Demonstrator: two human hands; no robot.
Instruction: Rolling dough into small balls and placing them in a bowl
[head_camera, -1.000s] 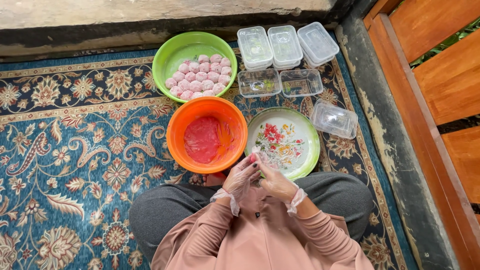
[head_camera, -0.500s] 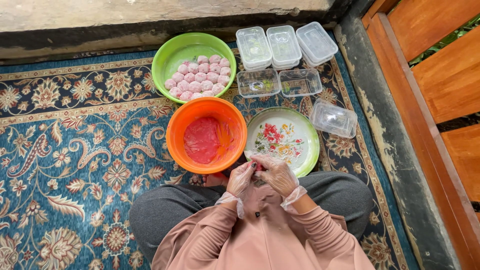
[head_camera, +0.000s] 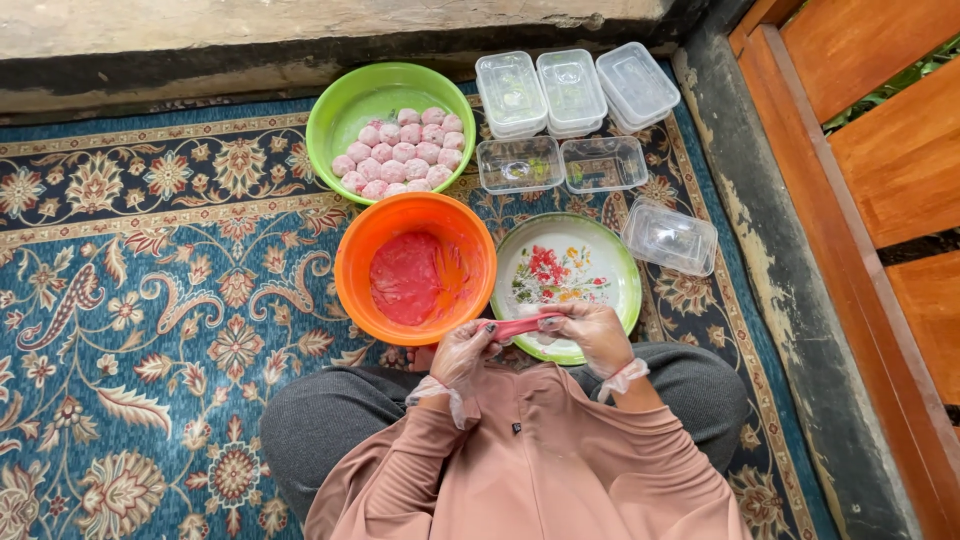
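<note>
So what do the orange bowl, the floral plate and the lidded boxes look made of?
Orange bowl: likely plastic, with a uniform bright colour and soft sheen. Floral plate: glossy, with a printed flower pattern and green rim, possibly enamel or melamine. Boxes: clear thin plastic, see-through with glare.

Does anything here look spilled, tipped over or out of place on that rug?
Nothing looks spilled. One clear plastic container lies askew, apart from the neat group by the wall. The orange bowl has pink dough smeared up its inside. Both gloved hands, left hand and right hand, stretch a pink dough strip.
</note>
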